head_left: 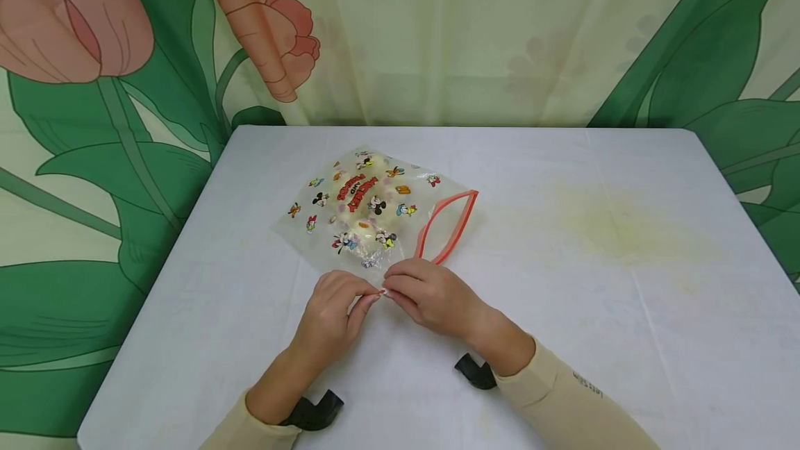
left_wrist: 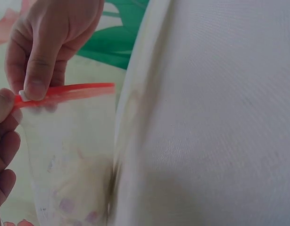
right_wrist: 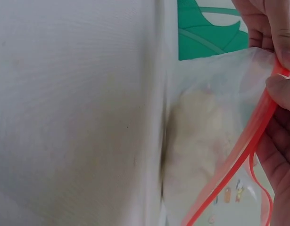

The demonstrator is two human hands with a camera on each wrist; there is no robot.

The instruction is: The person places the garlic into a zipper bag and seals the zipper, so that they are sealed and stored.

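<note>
A clear zip bag point(head_left: 325, 182) printed with small cartoon figures lies on the table, something pale and lumpy point(left_wrist: 81, 193) inside it. Its red zip strip point(head_left: 463, 217) gapes in a loop on the right side. At the near corner, my left hand point(head_left: 328, 314) pinches the end of the strip between thumb and fingertips. Right beside it, my right hand point(head_left: 437, 297) pinches the strip at a small white slider point(left_wrist: 23, 96), the thumb pressed on it in the left wrist view. Both hands' fingertips nearly meet there.
A white cloth covers the table point(head_left: 594, 262), with a faint yellowish stain on its right half. Behind hangs a curtain point(head_left: 450, 33) printed with flowers and leaves. Black straps point(head_left: 321, 412) sit at both wrists, below beige sleeves point(head_left: 575, 401).
</note>
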